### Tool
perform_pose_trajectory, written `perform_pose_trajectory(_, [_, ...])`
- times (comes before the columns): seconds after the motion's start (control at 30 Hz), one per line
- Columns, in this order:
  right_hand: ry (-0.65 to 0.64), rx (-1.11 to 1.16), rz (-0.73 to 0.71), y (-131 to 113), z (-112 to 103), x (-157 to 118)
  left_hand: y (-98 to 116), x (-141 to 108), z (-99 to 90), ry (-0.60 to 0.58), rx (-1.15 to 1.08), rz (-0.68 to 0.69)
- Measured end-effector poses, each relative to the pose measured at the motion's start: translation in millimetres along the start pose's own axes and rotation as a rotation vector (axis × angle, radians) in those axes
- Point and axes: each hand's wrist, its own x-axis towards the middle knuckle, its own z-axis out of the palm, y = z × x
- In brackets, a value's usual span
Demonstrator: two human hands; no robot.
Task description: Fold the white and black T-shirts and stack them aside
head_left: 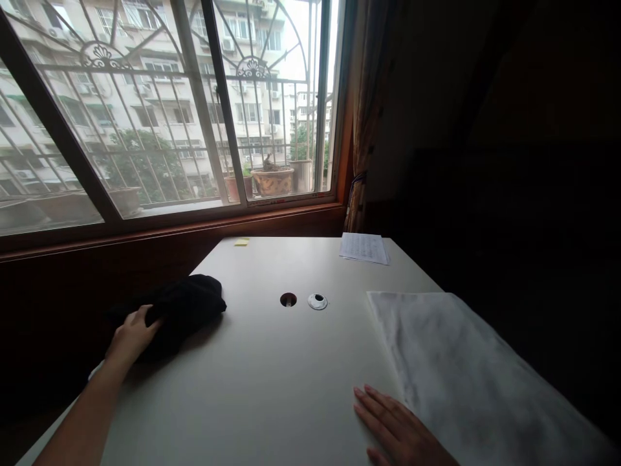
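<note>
At the table's left edge my left hand (132, 333) grips a bunched black cloth (191, 307), its fingers curled into the folds. Part of the cloth fades into the dark beyond the edge, so its kind cannot be made out. My right hand (395, 427) lies low on the white table (272, 382), fingers stretched out and holding nothing. Just right of that hand a white cloth (451, 356) is spread flat, reaching over the table's right side.
Mid-table there is a round cable hole (288, 299), with its loose cover (317, 301) beside it. Printed sheets (363, 248) lie at the back right, a yellow sticky note (241, 242) at the back left. A barred window (169, 110) and a tied curtain (361, 155) stand behind.
</note>
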Motion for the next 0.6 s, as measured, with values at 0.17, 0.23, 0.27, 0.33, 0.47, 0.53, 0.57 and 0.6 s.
perform_pose_trajectory(0.17, [-0.004, -0.01, -0.01, 2.2, 3.9, -1.6, 13.7, -4.8, 15.4, 0.074, -0.038, 0.085])
perform_pose_trajectory(0.23, [-0.009, 0.026, 0.005, 1.7, 4.6, -2.5, 30.2, -12.1, 12.7, 0.131, -0.089, 0.117])
perform_pose_trajectory(0.27, [-0.014, 0.051, 0.016, 1.2, 4.7, -2.7, 39.0, -15.8, 9.5, 0.163, -0.121, 0.126])
perform_pose_trajectory(0.33, [-0.032, 0.101, 0.05, 0.0, 4.2, -2.9, 57.6, -22.6, -0.4, 0.25, -0.204, 0.138])
perform_pose_trajectory(0.47, [-0.056, 0.169, 0.088, -0.9, 3.5, -3.1, 100.9, -37.0, -34.3, 0.44, -0.508, 0.086])
perform_pose_trajectory(0.53, [-0.059, 0.178, 0.085, 0.0, 5.0, -3.9, 125.3, -48.1, -54.0, 0.489, -0.681, 0.053])
perform_pose_trajectory(0.57, [-0.06, 0.178, 0.08, 0.7, 6.3, -4.4, 137.6, -55.3, -62.5, 0.505, -0.759, 0.031])
perform_pose_trajectory(0.6, [-0.061, 0.175, 0.075, 1.3, 7.9, -5.1, 149.4, -63.8, -69.4, 0.513, -0.837, 0.024])
